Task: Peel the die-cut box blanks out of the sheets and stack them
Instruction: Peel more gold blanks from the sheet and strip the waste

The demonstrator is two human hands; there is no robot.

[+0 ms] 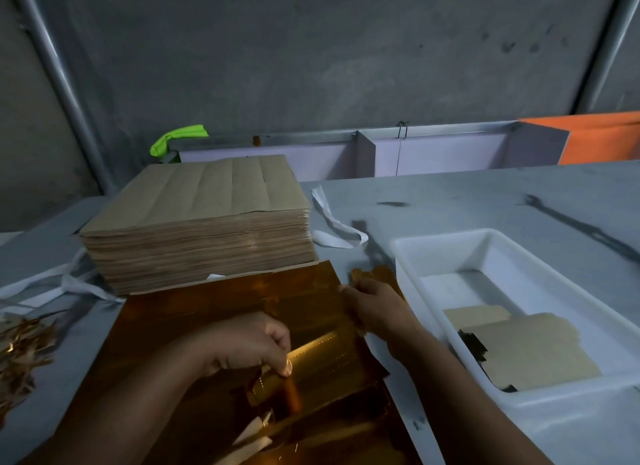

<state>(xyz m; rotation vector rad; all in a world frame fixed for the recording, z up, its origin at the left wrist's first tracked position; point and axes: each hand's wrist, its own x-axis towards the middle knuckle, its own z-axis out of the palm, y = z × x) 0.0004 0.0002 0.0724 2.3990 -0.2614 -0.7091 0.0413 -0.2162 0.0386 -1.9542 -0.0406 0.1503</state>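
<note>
1. Left hand [242,343], low centre of frame: fingers curled in, thumb & index pinching a narrow gold strip [268,381] at a cut line of the sheet.
2. Right hand [375,308], centre-right: fingers bent round the right edge of the same sheet and gripping it. The tips are partly hidden, so I cannot tell the exact pinch.
3. Gold foil sheet [207,319] lies flat on the table [485,194], lower centre. Its far edge is against the foot of the stack of brown sheets [197,222], upper left of centre.
4. Handling, my judgement: thin card w/ glossy face, so light, bends easily, prob. slippery, and may crease or tear at the cut nicks. Better to take hold close to the cut line, w/ the other hand keeping the sheet down.
5. White tray [446,243], right side: a few blanks [540,350] lie inside, brown side up, loose and not squared.
6. Scrap pile [20,347] at the left edge, apart from the sheet.
</note>
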